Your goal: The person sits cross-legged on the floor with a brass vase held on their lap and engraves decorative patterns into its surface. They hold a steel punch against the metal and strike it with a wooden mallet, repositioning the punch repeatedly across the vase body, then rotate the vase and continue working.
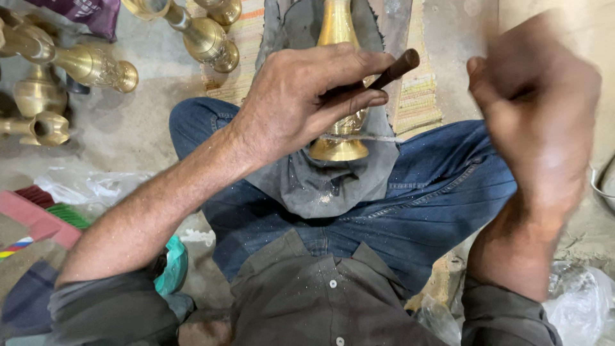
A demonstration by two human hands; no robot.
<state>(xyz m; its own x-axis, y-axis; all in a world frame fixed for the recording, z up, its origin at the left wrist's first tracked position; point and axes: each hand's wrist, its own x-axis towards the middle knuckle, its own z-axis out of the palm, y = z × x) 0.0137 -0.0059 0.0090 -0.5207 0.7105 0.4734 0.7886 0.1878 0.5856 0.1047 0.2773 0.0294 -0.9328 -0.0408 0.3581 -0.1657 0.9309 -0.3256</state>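
Note:
A brass vase (338, 148) lies along a grey cloth (323, 182) draped over my crossed legs in blue jeans, its round foot toward me. My left hand (306, 95) rests over the vase's body, fingers pinched around a dark brown rod-shaped tool (398, 68) that slants up to the right. My right hand (535, 109) is raised at the right, blurred by motion, fingers curled into a fist; whatever it grips is hidden by the blur.
Several brass vases (96, 66) lie on the concrete floor at the upper left, another (205, 37) near a striped woven mat (418, 90). Crumpled plastic (580, 301) sits at the lower right; red and green brushes (45, 214) lie at the left.

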